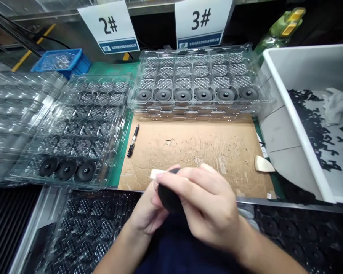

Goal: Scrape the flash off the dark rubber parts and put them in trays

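Low in the middle, a black round disc-shaped part [169, 198] is held tilted between my two hands. My left hand [148, 207] grips it from the left, with part of the fingers hidden behind the disc. On the other side, my right hand [208, 205] is closed, its fingers bent over the disc's upper right. A small white flat piece [154, 174] sticks out at my right index fingertip, by the disc's upper edge; the rest of it is hidden. Below the wrists is dark blue cloth.
A cardboard sheet [194, 144] bears a pen [133, 140], a white wedge-shaped piece [263, 164] and dark scraps. Clear trays [200, 108] with black discs stand behind; another clear tray [103, 173] lies left. A white bin [300, 129] with black bits stands right.
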Tool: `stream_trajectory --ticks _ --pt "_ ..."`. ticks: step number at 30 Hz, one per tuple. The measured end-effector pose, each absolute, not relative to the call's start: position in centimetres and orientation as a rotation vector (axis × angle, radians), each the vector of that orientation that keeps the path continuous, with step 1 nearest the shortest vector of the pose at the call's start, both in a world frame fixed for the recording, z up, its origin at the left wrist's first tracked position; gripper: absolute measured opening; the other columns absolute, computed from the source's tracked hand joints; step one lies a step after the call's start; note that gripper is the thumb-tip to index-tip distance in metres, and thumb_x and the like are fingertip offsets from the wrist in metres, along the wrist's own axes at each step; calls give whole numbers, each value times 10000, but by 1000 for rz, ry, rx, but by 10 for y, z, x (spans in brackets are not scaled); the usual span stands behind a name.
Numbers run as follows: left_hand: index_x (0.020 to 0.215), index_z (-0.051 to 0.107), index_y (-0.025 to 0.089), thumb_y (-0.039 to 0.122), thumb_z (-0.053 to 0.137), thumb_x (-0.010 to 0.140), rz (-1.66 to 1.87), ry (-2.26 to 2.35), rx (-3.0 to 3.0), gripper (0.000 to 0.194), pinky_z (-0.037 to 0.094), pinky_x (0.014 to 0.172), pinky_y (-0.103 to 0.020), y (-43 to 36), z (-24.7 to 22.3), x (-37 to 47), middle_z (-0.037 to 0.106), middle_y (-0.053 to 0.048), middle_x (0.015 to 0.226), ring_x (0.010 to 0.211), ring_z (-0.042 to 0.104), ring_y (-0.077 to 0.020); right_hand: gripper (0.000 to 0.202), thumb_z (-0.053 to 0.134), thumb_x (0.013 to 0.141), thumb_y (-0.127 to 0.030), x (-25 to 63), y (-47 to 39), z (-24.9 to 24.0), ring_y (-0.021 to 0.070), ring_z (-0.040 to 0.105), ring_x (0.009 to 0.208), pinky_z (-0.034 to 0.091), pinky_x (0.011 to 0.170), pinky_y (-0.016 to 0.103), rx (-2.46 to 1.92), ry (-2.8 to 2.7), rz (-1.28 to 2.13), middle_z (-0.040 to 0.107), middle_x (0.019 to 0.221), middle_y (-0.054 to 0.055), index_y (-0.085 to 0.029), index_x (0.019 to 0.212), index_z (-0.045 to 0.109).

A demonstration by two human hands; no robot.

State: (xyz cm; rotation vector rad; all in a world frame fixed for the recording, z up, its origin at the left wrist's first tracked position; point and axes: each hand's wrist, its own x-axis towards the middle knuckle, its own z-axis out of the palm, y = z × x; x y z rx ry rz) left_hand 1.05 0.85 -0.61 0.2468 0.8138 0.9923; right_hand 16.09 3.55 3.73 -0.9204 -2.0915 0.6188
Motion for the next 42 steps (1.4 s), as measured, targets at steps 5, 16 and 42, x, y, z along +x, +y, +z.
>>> stream_trajectory --ticks 5,16,42 --pt "1039 632 280 375 808 489 1160 792 289 585 453 902 -318 10 -6 2 660 -16 1081 969 623 -223 305 502 810 -93 176 10 27 124 555 614 443 581 252 -1062 -1961 996 643 750 22 -182 1079 614" --pt "1101 616 246 375 783 561 1107 728 346 580 451 890 -249 12 -2 12 658 -28 1089 1029 590 -217 438 546 814 -88 179 30 36 144 595 845 456 663 272 -1024 -1852 671 646 1041 -6 -267 1213 522" --pt "1080 610 278 228 785 589 1327 779 356 523 469 904 -269 16 -1 20 651 -3 1119 1020 610 -214 302 490 877 -195 183 27 13 137 585 976 495 790 230 -1368 -1354 985 602 1145 -20 -295 1154 556"
